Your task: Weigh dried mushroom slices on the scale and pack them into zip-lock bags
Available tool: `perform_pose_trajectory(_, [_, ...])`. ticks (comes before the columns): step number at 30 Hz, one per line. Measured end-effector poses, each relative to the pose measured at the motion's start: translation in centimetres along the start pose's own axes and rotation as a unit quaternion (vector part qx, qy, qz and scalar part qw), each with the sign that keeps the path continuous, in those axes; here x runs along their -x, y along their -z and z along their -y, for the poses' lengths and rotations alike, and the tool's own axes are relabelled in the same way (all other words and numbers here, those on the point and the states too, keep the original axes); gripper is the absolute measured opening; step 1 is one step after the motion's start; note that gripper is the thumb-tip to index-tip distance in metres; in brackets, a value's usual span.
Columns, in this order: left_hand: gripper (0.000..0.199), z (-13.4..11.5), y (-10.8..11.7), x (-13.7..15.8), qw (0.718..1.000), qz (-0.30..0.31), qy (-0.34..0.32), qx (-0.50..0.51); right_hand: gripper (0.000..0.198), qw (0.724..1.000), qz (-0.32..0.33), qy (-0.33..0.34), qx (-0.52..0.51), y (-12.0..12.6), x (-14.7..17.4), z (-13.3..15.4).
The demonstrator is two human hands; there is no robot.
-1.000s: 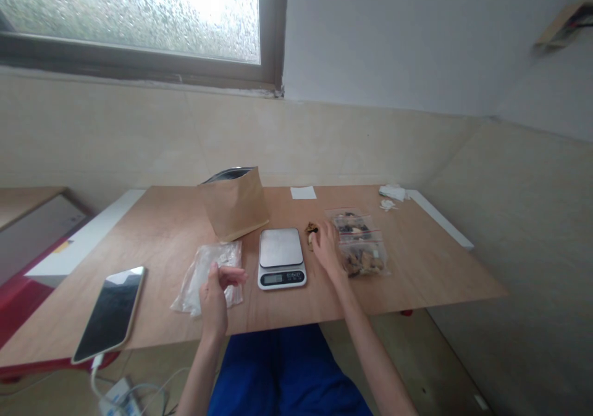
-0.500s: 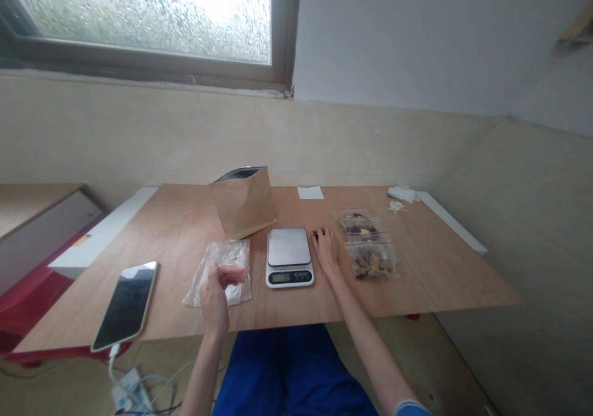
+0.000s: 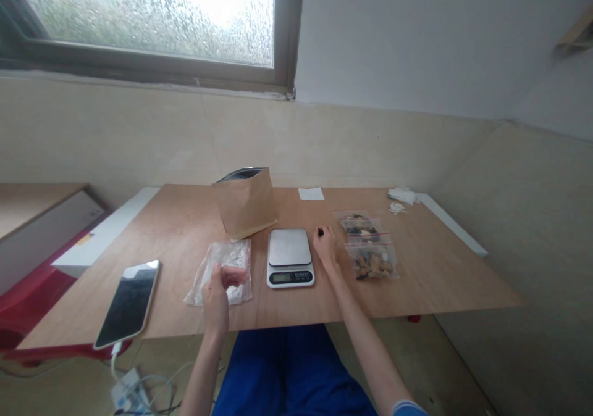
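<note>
My right hand (image 3: 325,244) is just right of the kitchen scale (image 3: 290,249), its fingers curled round a small dark piece (image 3: 320,232) that looks like dried food. The scale's steel platform is bare and its display faces me. My left hand (image 3: 219,292) hovers over a stack of clear plastic bags (image 3: 227,257), fingers loosely bent and apart from the thumb, with nothing in it. Right of my right hand lie zip bags of dried pieces; the nearest zip bag (image 3: 372,260) holds brownish chunks, and another zip bag (image 3: 360,226) behind it has darker bits.
Behind the scale's left side stands an open brown kraft pouch (image 3: 245,206). A phone (image 3: 128,303) on a charging cable lies at the table's left front. A white paper (image 3: 311,194) and crumpled tissues (image 3: 402,195) are near the back edge.
The fingers of my right hand have drawn in from the tabletop and closed round the small dark piece. My left hand keeps its pose over the plastic bags.
</note>
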State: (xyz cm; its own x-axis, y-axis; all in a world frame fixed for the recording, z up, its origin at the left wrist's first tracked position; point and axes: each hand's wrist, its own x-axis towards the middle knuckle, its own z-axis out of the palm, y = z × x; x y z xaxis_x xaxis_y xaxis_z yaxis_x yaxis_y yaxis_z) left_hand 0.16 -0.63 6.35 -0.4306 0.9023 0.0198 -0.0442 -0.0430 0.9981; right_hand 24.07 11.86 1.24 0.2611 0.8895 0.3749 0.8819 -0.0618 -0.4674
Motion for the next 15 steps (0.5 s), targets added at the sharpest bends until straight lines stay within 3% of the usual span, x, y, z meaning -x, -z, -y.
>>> perform_pose_trajectory(5, [0.05, 0.1, -0.4, 0.0, 1.0, 0.008, -0.002, -0.003, 0.022, 0.995, 0.004, 0.042, -0.094, 0.3, -0.9, 3.6])
perform_pose_trajectory(8, [0.05, 0.1, -0.4, -0.1, 1.0, 0.015, -0.001, -0.006, 0.02, 0.986, 0.041, 0.075, -0.145, 0.0, -0.6, 5.9])
perform_pose_trajectory(15, [0.052, -0.1, -0.2, -0.9, 0.999, 0.026, -0.002, -0.03, 0.02, 0.977, 0.136, 0.153, -0.066, -1.6, 1.1, 7.8])
